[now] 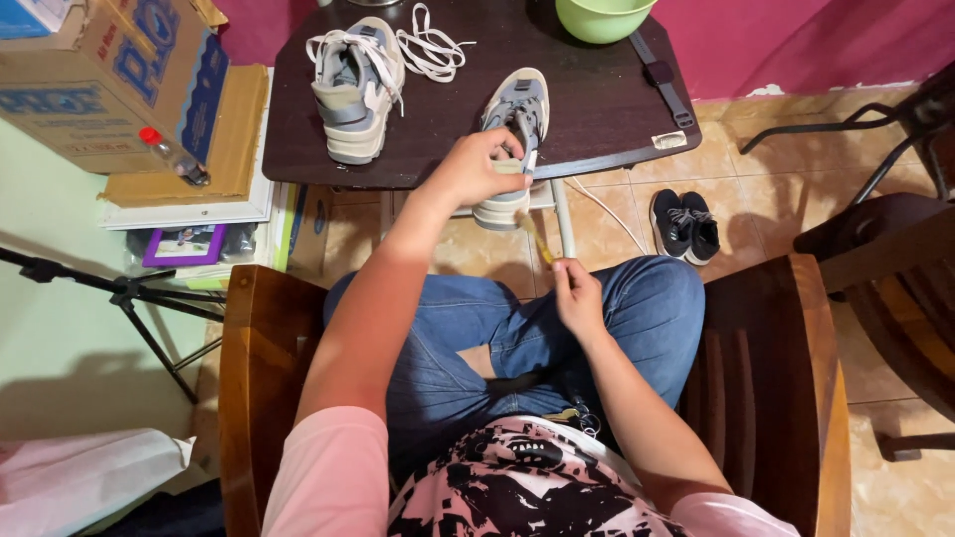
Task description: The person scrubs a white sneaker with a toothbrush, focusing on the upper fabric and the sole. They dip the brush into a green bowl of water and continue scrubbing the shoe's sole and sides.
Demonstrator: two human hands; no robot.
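My left hand (477,167) grips a grey and cream sneaker (515,117) by its tongue, holding it at the near edge of a dark table (597,109), heel hanging past the edge. My right hand (577,293) holds a thin yellow-handled brush (537,237) whose bristle end touches the shoe's heel. A second matching sneaker (353,85) with laces stands on the table to the left. A loose white lace (430,45) lies beside it.
A green bowl (602,15) and a dark strap (662,75) sit on the table's far right. A pair of black sneakers (684,224) rests on the tile floor. Cardboard boxes (109,80) stack at left, a tripod (129,298) below. I sit on a wooden chair (776,378).
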